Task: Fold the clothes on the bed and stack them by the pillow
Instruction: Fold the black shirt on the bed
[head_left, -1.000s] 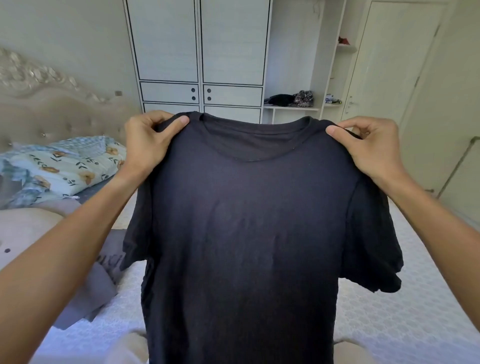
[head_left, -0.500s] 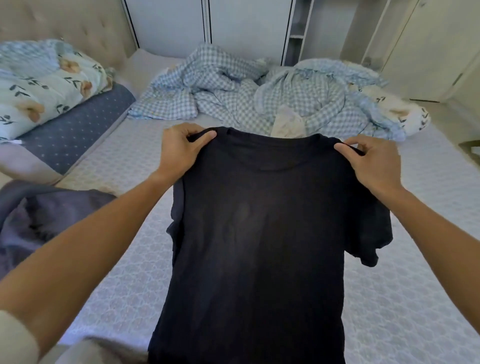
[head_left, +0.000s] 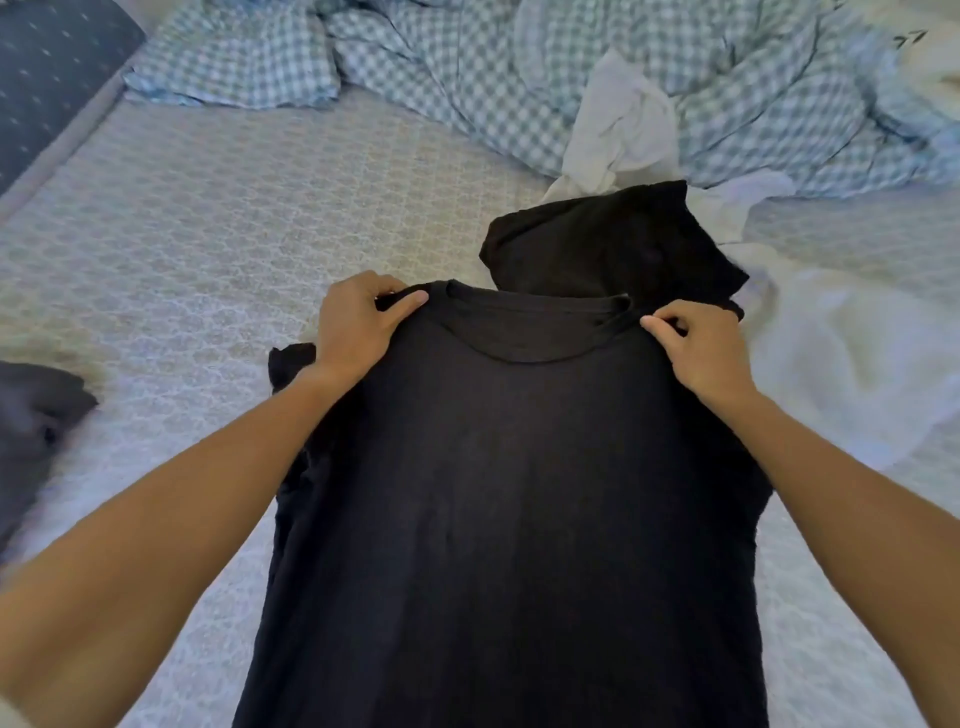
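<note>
Both hands, the left hand (head_left: 358, 325) and right hand (head_left: 698, 348), still pinch the black t-shirt (head_left: 509, 493) by its shoulders, but it's dropped from chest height to hang low over the bed (head_left: 208, 218) middle, so laying it flat for folding looks next.

Black t-shirt (head_left: 498, 493) is pinched at both shoulders, left hand (head_left: 358, 327) & right hand (head_left: 701, 353), over bed (head_left: 208, 218); checked blanket (head_left: 467, 67) is bunched behind.
</note>
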